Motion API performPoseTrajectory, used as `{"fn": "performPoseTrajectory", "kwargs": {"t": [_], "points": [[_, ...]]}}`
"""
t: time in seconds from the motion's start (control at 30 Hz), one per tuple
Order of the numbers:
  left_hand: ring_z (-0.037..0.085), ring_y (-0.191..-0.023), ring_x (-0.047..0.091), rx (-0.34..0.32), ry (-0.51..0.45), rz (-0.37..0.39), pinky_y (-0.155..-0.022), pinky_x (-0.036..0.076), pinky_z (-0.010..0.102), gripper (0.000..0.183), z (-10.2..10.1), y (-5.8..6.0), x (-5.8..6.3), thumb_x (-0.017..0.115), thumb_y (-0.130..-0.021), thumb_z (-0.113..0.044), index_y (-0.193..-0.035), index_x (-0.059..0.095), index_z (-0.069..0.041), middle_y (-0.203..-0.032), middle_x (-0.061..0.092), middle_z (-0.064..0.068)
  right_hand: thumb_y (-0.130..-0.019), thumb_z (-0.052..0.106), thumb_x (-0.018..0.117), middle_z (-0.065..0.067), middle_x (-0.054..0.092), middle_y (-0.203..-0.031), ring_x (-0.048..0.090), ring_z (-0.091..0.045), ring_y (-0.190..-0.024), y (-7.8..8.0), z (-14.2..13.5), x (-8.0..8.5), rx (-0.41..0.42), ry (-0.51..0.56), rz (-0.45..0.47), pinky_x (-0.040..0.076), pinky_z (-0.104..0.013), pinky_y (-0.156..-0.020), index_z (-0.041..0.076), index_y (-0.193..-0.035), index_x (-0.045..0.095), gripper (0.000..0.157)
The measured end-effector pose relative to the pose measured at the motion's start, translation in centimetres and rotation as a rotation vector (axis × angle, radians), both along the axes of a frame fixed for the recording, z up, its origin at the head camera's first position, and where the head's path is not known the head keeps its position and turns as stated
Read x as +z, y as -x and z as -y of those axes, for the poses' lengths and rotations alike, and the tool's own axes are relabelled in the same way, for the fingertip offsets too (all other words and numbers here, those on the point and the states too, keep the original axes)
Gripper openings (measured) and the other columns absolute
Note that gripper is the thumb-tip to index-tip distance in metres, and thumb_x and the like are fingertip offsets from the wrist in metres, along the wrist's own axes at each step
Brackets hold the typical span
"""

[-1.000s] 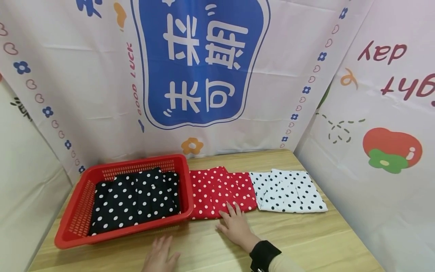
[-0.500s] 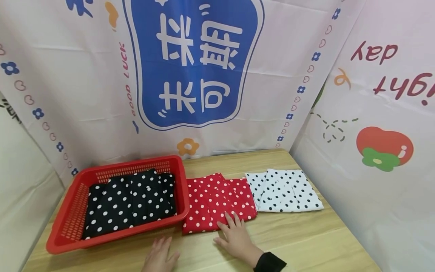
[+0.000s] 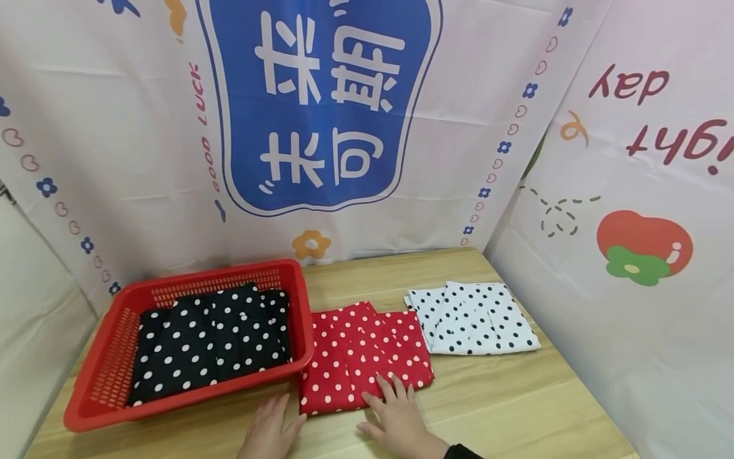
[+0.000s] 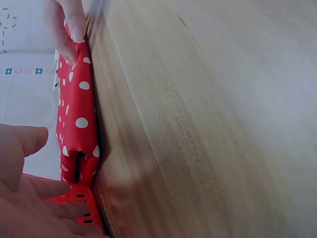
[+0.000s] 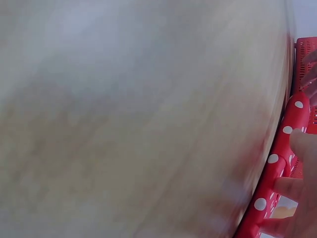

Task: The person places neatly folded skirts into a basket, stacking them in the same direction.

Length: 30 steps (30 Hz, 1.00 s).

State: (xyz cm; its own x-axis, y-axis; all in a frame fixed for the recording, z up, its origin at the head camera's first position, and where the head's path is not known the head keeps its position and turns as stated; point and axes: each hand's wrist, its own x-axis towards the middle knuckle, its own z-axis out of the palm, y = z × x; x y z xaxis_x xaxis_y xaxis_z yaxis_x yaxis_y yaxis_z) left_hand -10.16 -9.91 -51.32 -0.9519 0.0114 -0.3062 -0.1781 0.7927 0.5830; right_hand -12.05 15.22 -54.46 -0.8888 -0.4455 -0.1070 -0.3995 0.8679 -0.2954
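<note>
A folded red cloth with white dots (image 3: 364, 354) lies on the wooden table, its left edge against the basket. My right hand (image 3: 397, 417) rests its fingertips on the cloth's near edge, fingers spread and fairly straight; the right wrist view shows this hand (image 5: 302, 183) touching the cloth's side. Near the cloth's left front corner is my left hand (image 3: 269, 428), fingers extended and holding nothing, just in front of the basket. A folded black cloth with white dots (image 3: 215, 341) lies inside the red plastic basket (image 3: 189, 398).
To the right lies a folded white cloth with black dots (image 3: 473, 319), just behind the red cloth's right corner. A printed white curtain (image 3: 155, 159) hangs behind the wooden table (image 3: 516, 401), with another printed sheet (image 3: 636, 344) along the right side.
The red cloth has slid toward me under my right hand, away from its place level with the white cloth. My left hand stays nearly in place. The head view has shifted slightly.
</note>
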Motion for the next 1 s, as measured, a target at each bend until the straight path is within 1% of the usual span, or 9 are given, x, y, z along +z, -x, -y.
{"fn": "performPoseTrajectory", "kwargs": {"t": [0.2,0.4,0.57,0.63,0.7,0.77,0.87,0.93,1.0], "points": [[0.05,-0.119,0.043,0.005,-0.05,-0.01,-0.098,0.037,0.063,0.062,-0.3,0.5,-0.1,0.069,-0.089,-0.028,-0.13,0.048,0.015,-0.131,0.047,0.033,-0.089,0.061,0.055,-0.015,0.043,-0.145,0.036,-0.045,-0.131,-0.7,0.0,0.4,0.0,-0.031,0.021,0.035,-0.07,-0.097,0.023,-0.135,0.059,0.059],[0.047,-0.115,0.046,0.043,-0.101,0.001,-0.096,0.04,0.063,0.065,-0.7,1.2,0.1,0.069,-0.089,-0.025,-0.133,0.044,0.016,-0.13,0.047,0.033,-0.087,0.061,0.058,-0.014,0.044,-0.144,0.038,-0.042,-0.129,-1.3,-0.2,0.4,-0.001,-0.059,0.04,0.036,-0.068,-0.097,0.024,-0.134,0.06,0.059],[0.039,-0.105,0.053,0.06,-0.126,-0.048,-0.093,0.045,0.059,0.061,-1.1,1.5,0.3,0.071,-0.087,-0.019,-0.132,0.046,0.012,-0.122,0.053,0.028,-0.086,0.061,0.059,-0.011,0.046,-0.141,0.04,-0.039,-0.127,-1.9,-0.4,0.7,0.022,-0.068,0.069,0.038,-0.066,-0.097,0.027,-0.133,0.06,0.058],[0.035,-0.1,0.055,0.061,-0.123,-0.083,-0.091,0.048,0.056,0.057,-1.3,1.6,0.3,0.073,-0.086,-0.017,-0.129,0.049,0.012,-0.118,0.056,0.025,-0.089,0.058,0.058,-0.009,0.049,-0.137,0.044,-0.035,-0.124,-2.0,-0.8,0.9,0.036,-0.013,0.036,0.04,-0.061,-0.098,0.025,-0.131,0.061,0.054],[0.034,-0.098,0.057,0.061,-0.124,-0.108,-0.089,0.049,0.054,0.054,-1.4,1.7,0.4,0.073,-0.086,-0.016,-0.127,0.05,0.012,-0.116,0.058,0.024,-0.093,0.052,0.057,-0.007,0.055,-0.13,0.05,-0.03,-0.118,-1.8,-1.6,1.3,0.004,0.132,0.002,0.045,-0.054,-0.095,0.019,-0.128,0.063,0.048],[0.033,-0.098,0.059,0.067,-0.13,-0.11,-0.088,0.05,0.054,0.053,-1.6,1.8,0.4,0.073,-0.085,-0.015,-0.125,0.051,0.012,-0.115,0.06,0.024,-0.096,0.041,0.058,-0.007,0.06,-0.119,0.055,-0.026,-0.108,-1.1,-2.7,1.8,-0.086,0.321,-0.045,0.049,-0.046,-0.091,0.011,-0.121,0.065,0.039],[0.035,-0.1,0.06,0.095,-0.164,-0.077,-0.089,0.05,0.054,0.051,-1.8,2.1,0.4,0.071,-0.087,-0.013,-0.125,0.049,0.012,-0.116,0.059,0.026,-0.097,0.024,0.061,-0.007,0.063,-0.103,0.061,-0.022,-0.09,0.6,-4.6,2.7,-0.338,0.615,-0.062,0.054,-0.035,-0.075,0.0,-0.112,0.065,0.029],[0.036,-0.101,0.06,0.127,-0.195,-0.043,-0.09,0.049,0.054,0.051,-2.0,2.3,0.4,0.069,-0.088,-0.011,-0.127,0.046,0.013,-0.118,0.058,0.027,-0.095,0.02,0.062,-0.011,0.063,-0.096,0.06,-0.023,-0.083,1.8,-6.0,3.2,-0.525,0.684,-0.043,0.053,-0.033,-0.069,-0.006,-0.109,0.063,0.029],[0.036,-0.102,0.06,0.16,-0.235,-0.016,-0.091,0.049,0.054,0.052,-2.2,2.5,0.4,0.067,-0.09,-0.01,-0.129,0.044,0.014,-0.12,0.057,0.028,-0.095,0.018,0.062,-0.016,0.063,-0.093,0.06,-0.025,-0.08,2.8,-7.4,3.2,-0.663,0.702,0.024,0.053,-0.036,-0.068,-0.012,-0.109,0.059,0.033]]}}
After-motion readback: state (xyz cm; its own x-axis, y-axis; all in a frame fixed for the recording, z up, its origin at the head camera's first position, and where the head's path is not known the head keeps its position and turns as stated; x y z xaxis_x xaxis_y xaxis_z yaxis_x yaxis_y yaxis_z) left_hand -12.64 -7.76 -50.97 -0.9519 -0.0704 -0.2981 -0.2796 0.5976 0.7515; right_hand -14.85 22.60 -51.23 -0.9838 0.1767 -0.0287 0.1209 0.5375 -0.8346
